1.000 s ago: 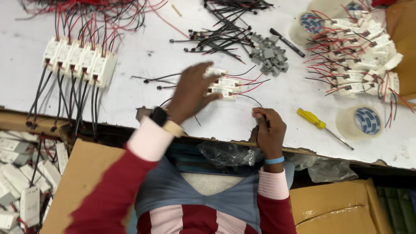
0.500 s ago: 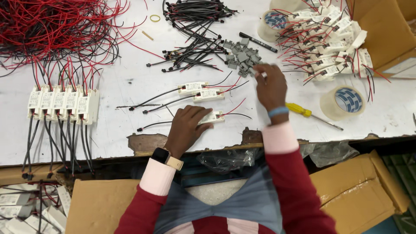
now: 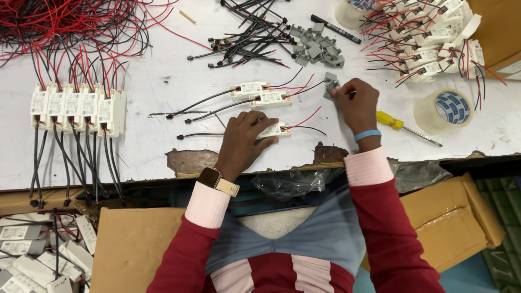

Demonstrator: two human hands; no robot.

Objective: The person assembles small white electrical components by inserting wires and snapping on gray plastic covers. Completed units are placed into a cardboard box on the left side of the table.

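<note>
Driver module (image 3: 274, 130), small white box with a black lead out its left end and red and black leads out the right, lies near the table's front edge, just behind a chipped patch (image 3: 190, 161). Left hand (image 3: 245, 142) flat on it, fingers spread and pressing it down; half a second ago it sat the same way, so the module stays pinned.

Right hand (image 3: 358, 103) has come back from the grey clip pile (image 3: 317, 46) toward the front edge. Thumb and fingertips pinch one grey clip (image 3: 330, 86); half a second ago the hand was up at the pile. Judgement: the pick is done, clip in hand, not yet at the module.

Two more wired modules (image 3: 260, 93) lie just behind the held one, untouched. Yellow-handled screwdriver (image 3: 404, 126) rests right of the right hand, tape roll (image 3: 444, 111) beyond it. Row of white drivers (image 3: 78, 106) stands toward the left edge, black leads hanging over the front. Red and black wire tangle (image 3: 65, 24) in the back left corner; finished pile (image 3: 434, 38) in the back right.
</note>
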